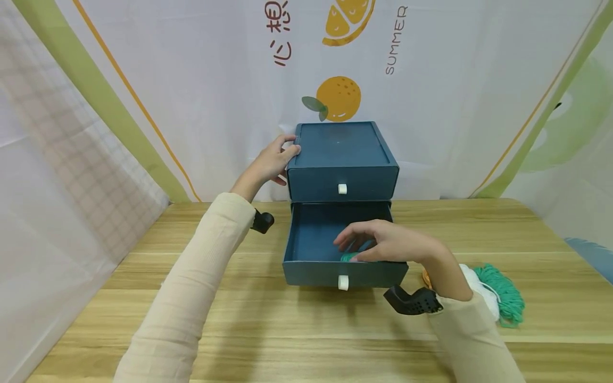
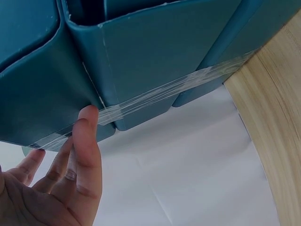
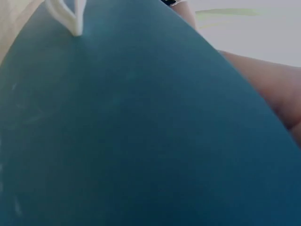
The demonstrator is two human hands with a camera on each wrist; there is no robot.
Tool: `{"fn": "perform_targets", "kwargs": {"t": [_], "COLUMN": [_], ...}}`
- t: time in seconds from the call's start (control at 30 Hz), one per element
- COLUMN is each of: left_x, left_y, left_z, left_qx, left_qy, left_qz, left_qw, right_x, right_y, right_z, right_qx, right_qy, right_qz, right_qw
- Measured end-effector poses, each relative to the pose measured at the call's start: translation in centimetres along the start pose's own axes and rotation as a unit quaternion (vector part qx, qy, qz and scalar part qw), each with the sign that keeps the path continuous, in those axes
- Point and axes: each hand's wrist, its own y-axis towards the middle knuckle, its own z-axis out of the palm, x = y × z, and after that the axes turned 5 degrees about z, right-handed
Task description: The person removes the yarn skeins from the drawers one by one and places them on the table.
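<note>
A dark blue two-drawer cabinet (image 1: 342, 143) stands on the table with its lower drawer (image 1: 311, 229) pulled out. My left hand (image 1: 273, 159) rests at the cabinet's upper left edge, some fingers on the top and others down the side. In the left wrist view its fingers (image 2: 87, 155) touch the taped side wall. Over the front of the lower drawer, my right hand (image 1: 383, 239) holds green yarn (image 1: 348, 257) between thumb and bent fingers; most of the yarn is hidden. The drawer front fills the right wrist view, with a white knob (image 3: 70, 19) near its top.
On the table (image 1: 210, 314), right of the drawer, lie white yarn (image 1: 486, 290), green yarn (image 1: 503, 292) and an orange piece (image 1: 426, 277), partly behind my right forearm. A printed white cloth (image 1: 215, 80) hangs behind the cabinet. The upper drawer (image 1: 316, 183) is closed.
</note>
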Motion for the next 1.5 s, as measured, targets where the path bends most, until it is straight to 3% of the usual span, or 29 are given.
{"fn": "perform_targets", "kwargs": {"t": [0.43, 0.73, 1.5], "left_x": [0.06, -0.16, 0.01], "left_y": [0.10, -0.02, 0.06], "left_z": [-0.02, -0.05, 0.02], "left_qx": [0.000, 0.001, -0.002], "left_qy": [0.006, 0.003, 0.006], "left_qz": [0.002, -0.004, -0.004], "left_qw": [1.0000, 1.0000, 1.0000], "right_x": [0.53, 0.47, 0.24], "right_y": [0.36, 0.44, 0.12], "right_z": [-0.18, -0.33, -0.22], "right_qx": [0.025, 0.026, -0.063], "right_qy": [-0.039, -0.037, 0.010], "right_qz": [0.071, 0.060, 0.056], "right_qw": [0.9964, 0.9972, 0.9964]}}
